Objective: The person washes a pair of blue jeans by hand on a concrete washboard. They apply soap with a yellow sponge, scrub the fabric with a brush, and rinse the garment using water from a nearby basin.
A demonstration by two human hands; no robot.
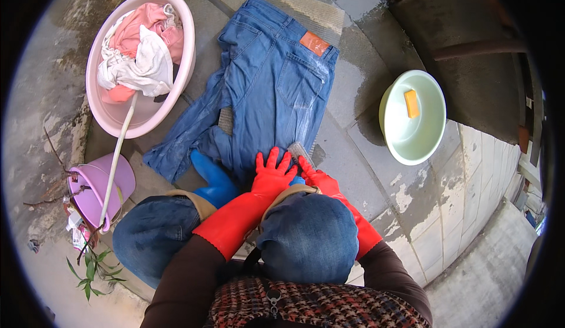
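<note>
Soaked blue jeans (268, 75) lie spread on the paving over a ridged mat (318, 15), with the waistband and brown patch at the far end. On the leg nearest me, my left hand (272, 172), in a long red rubber glove, presses down with its fingers apart. Close beside it, my right hand (319, 179), in the matching glove, is closed around what looks like a small greyish scrub brush (298, 150) at the jeans' right edge. My knee hides part of the right hand.
At right stands a pale green basin (438, 116) with a yellow soap bar (411, 103). A pink tub (94, 83) of pink and white clothes (154, 62) is at far left, with a pale stick (120, 145) leaning from it over a purple bucket (109, 178). My blue boot (215, 181) borders the jeans.
</note>
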